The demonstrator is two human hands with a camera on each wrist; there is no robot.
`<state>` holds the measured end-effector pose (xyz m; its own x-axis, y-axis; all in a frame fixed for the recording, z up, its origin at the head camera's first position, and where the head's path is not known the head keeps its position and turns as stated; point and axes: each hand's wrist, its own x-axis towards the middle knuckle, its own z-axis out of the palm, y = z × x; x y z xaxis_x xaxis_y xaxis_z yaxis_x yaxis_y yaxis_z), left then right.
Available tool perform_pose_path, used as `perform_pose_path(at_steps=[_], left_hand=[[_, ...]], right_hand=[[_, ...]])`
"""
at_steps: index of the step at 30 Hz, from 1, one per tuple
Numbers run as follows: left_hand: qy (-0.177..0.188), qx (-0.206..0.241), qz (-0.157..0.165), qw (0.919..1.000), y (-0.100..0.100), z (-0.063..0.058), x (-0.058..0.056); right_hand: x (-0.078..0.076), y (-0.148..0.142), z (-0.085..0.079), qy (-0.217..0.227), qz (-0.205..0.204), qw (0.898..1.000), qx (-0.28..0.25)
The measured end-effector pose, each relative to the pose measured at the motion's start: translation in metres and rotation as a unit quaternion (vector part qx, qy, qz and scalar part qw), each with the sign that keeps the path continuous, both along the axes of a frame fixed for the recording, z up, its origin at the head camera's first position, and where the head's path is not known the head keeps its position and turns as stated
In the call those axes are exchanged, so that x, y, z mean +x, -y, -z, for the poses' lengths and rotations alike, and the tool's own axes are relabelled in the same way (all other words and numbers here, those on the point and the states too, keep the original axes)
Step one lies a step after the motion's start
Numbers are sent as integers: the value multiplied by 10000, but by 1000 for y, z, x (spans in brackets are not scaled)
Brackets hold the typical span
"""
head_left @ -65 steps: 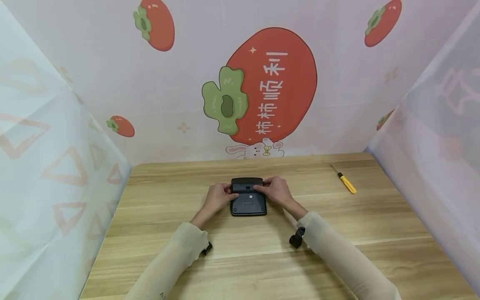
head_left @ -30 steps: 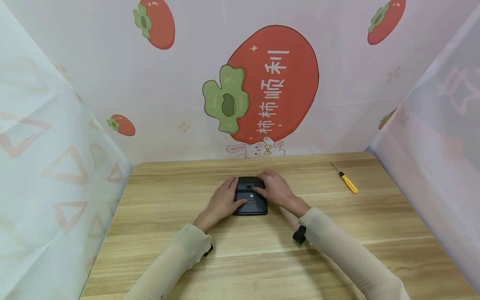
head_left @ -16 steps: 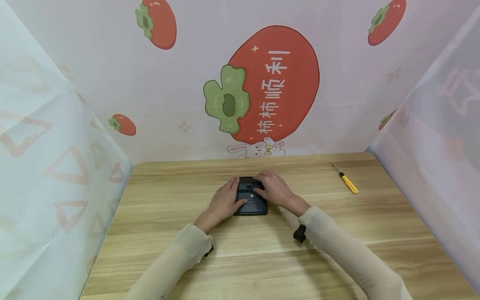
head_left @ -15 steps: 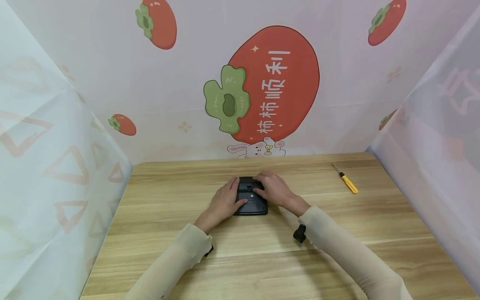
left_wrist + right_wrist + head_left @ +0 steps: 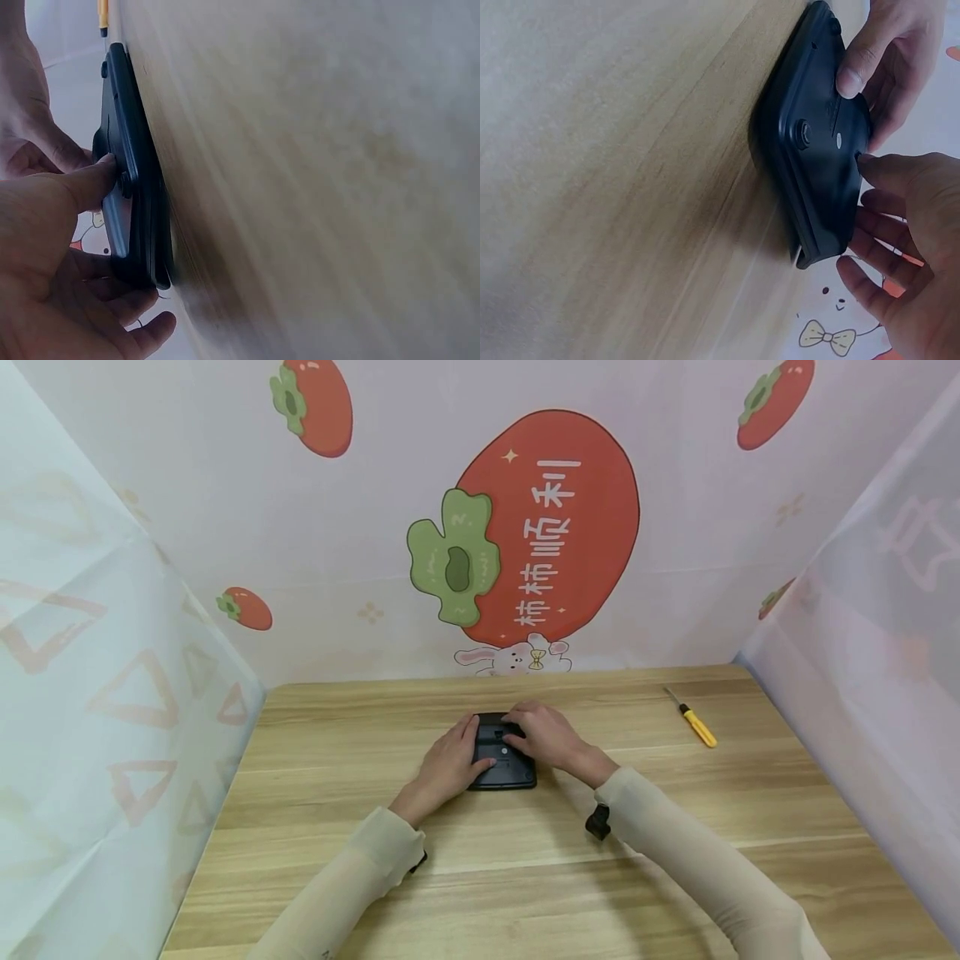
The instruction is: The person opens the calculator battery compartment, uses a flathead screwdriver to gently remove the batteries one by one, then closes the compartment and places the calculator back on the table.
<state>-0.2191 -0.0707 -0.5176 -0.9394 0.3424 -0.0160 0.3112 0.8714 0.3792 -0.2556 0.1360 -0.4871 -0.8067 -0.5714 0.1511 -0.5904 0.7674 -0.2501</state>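
A black desktop calculator [image 5: 517, 772] lies back side up on the wooden table, showing round rubber feet, a small pale sticker and a latch notch. My left hand [image 5: 444, 762] grips its left side, thumb [image 5: 96, 180] on the back panel and the other fingers along the edge. From the far right corner my right hand [image 5: 553, 740] holds it. In the right wrist view, the right thumb [image 5: 885, 171] presses by the latch area while the fingers reach over the far edge, partly hidden behind the body.
A screwdriver [image 5: 699, 727] with a yellow handle lies at the back right of the table [image 5: 480, 893]. A printed fabric wall [image 5: 675, 568] rises behind the table's far edge, with pale side walls left and right.
Since the oldest frame, my left hand has shifted to cover the left edge, its thumb lower on the back. The right fingers have moved over the far edge, creeping slightly left.
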Motion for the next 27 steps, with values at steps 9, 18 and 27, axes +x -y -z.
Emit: perform_pose_path(at_steps=[9, 18, 27], left_hand=[[9, 11, -66, 10000, -2, 1, 0], [53, -9, -129, 9999, -3, -2, 1], [55, -24, -137, 9999, -4, -3, 1]], right_hand=[[-4, 5, -4, -45, -228, 9994, 238], [-6, 8, -4, -23, -335, 9990, 305], [-13, 10, -9, 51, -525, 9982, 299]])
